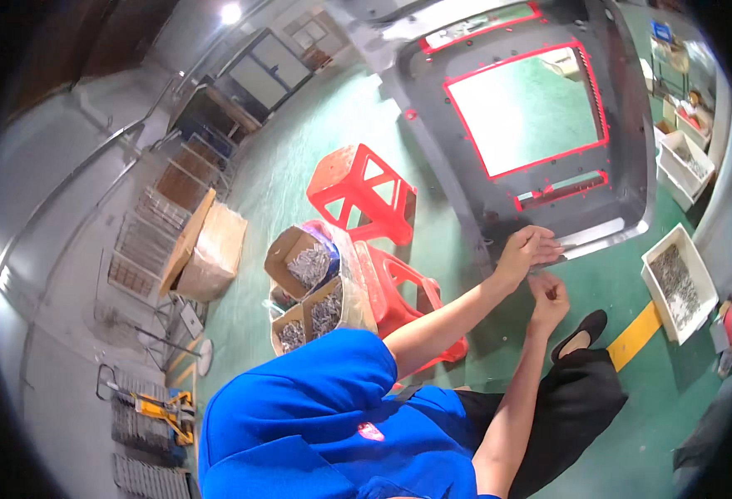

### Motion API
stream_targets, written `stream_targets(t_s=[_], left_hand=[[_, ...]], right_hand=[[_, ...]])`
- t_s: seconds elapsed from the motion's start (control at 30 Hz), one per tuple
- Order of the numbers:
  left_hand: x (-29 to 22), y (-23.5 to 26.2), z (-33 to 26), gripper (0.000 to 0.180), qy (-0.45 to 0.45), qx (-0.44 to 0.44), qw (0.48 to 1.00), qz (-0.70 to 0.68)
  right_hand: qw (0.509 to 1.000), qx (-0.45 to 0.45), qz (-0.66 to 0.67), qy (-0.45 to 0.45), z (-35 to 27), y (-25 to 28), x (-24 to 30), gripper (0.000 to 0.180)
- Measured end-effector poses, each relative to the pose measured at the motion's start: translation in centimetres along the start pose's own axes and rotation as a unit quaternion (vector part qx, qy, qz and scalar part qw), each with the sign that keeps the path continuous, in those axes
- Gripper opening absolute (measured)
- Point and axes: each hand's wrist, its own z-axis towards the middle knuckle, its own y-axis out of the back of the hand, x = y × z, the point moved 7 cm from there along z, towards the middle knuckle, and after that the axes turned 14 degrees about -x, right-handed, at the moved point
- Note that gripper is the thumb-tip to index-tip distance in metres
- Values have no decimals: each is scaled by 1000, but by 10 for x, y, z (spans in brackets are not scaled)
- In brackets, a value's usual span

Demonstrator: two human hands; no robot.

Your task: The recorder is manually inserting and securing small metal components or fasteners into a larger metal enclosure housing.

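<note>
Item in work: large dark-grey moulded panel (495, 204) with a red-edged rectangular opening (549, 161) and a narrower slot below it; stands tilted ahead of the person, its support out of sight.
Left hand: bare left hand (526, 256), fingers extended together, at the panel's lower edge toward its left corner; contact and any grip cannot be told.
Right hand: bare right hand (551, 303), fingers curled toward the thumb, just below the left; whether a small part sits between the fingertips cannot be told.
Step in hand: judged to be close fingerwork at the panel's lower edge.
Next move: seems to call for a steady left hand and fine fingertip placing by the right.
Parts, right: white rectangular plastic bin (702, 270) of small grey pieces, on the green floor (274, 179), beyond the panel's lower right corner.
Parts, left: brown cardboard cartons (352, 295) of silvery metal pieces, beside two red plastic stools (337, 170), well apart from the panel's lower left corner.
</note>
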Motion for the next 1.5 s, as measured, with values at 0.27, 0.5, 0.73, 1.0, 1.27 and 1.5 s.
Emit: stream_targets(t_s=[0.27,0.5,0.73,1.0,1.27,1.5], left_hand=[[-14,36,2,26,-119,5,993,14],[-57,106,-33,27,-38,12,999,25],[-154,221,-79,27,-57,67,993,74],[-255,343,-149,31,-23,-80,972,221],[-270,397,-197,32,-25,-83,950,301],[-266,430,-244,30,64,-150,946,281]], right_hand=[[993,-67,14,-98,-11,52,-35,14],[980,-127,-60,-142,-17,77,-56,11],[977,-88,-142,-131,-21,83,-65,13],[970,-37,-192,-145,-27,75,-80,11],[963,16,-229,-141,-18,84,-87,14],[951,23,-268,-150,-33,86,-95,16]])
